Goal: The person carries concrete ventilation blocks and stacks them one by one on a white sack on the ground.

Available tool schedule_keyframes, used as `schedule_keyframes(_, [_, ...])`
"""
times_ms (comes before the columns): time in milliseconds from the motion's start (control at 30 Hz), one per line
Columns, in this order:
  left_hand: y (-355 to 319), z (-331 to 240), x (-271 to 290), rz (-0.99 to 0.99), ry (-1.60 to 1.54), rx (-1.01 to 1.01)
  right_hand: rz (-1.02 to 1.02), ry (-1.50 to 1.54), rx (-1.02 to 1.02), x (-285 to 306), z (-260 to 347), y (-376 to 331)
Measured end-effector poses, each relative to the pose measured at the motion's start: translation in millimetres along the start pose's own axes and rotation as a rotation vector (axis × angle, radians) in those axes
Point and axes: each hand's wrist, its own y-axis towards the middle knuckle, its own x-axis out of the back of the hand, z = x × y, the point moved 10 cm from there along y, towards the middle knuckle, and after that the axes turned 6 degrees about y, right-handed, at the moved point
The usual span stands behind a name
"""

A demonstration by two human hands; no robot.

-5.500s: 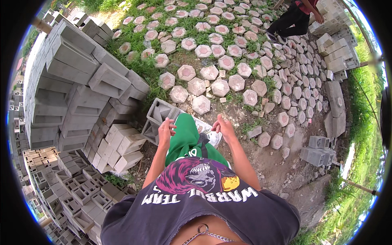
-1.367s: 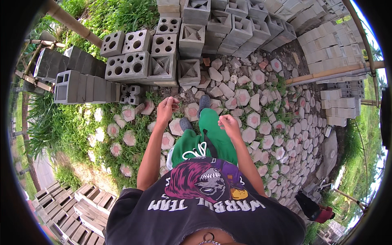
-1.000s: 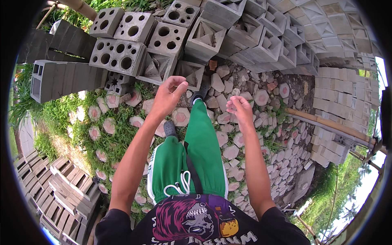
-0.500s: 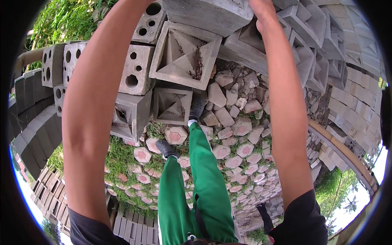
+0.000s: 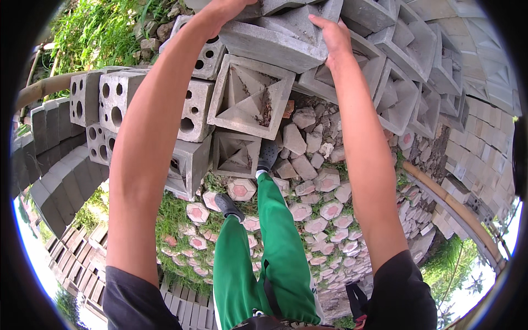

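A grey concrete breeze block point(image 5: 275, 47) with a pyramid-patterned hollow face is at the top centre, between my two hands. My right hand point(image 5: 333, 39) grips its right side, the thumb lying over the rim and the other fingers mostly hidden behind. My left hand point(image 5: 228, 10) is closed at its upper left edge, partly cut off by the picture's top. Directly below the gripped block, a similar patterned block point(image 5: 232, 96) holds dry leaves in its hollow. A smaller patterned block point(image 5: 224, 151) stands under that one, beside my foot.
Blocks with round holes point(image 5: 199, 107) are stacked on the left. More patterned blocks point(image 5: 397, 91) lean in a row at right. Broken rubble point(image 5: 301, 168) and hexagonal pavers point(image 5: 242, 190) make uneven ground around my feet. A bamboo pole point(image 5: 448, 203) runs along the right.
The block between my hands has tipped so its patterned face shows, and sits slightly lower in view. Both hands have come further into the picture. The view has shifted a little.
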Motion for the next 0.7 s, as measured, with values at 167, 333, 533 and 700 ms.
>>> schedule_keyframes(167, [5.2,23.8,20.5,-0.058,-0.004,0.006,0.038,0.088,0.004,-19.6,-6.5,-19.4])
schedule_keyframes(333, [-109.5,86.2,2.2,-0.305,-0.028,-0.101,0.076,0.101,0.034,-23.0,-19.6,-154.8])
schedule_keyframes(533, [-343.2,178.5,-91.6,-0.191,-0.328,0.24,0.084,-0.109,-0.196,8.7,-74.4,-345.1])
schedule_keyframes(700, [-531.6,254.8,-153.0,-0.232,-0.513,0.462,0.193,-0.342,-0.399,25.3,-153.2,-475.5])
